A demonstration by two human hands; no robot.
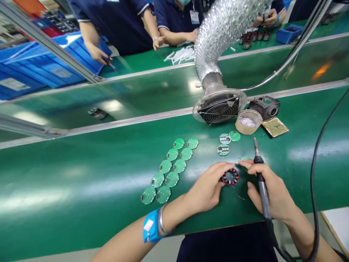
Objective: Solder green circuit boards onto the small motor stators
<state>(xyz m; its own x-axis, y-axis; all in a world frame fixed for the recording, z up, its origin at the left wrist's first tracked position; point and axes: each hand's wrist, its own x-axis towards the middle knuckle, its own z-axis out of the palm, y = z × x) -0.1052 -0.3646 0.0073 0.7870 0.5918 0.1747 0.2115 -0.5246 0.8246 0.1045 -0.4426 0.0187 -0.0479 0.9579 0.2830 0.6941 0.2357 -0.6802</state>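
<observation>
My left hand [208, 187] rests on the green bench mat, its fingers curled round the left side of a small round motor stator [230, 177] with copper windings. My right hand [269, 191] grips a black soldering iron [262, 185], tip pointing up and away from me, and its fingertips reach toward the stator's right side and a green disc [245, 159] just behind it. A blue strap and a metal bangle sit on my left wrist.
Two rows of round green circuit boards [171, 167] lie left of my hands, three more [226, 142] lie behind. A fume fan on a foil duct [219, 109], a solder pot [248, 122], an iron stand [265, 106] and sponge stand beyond. Other people work across the belt.
</observation>
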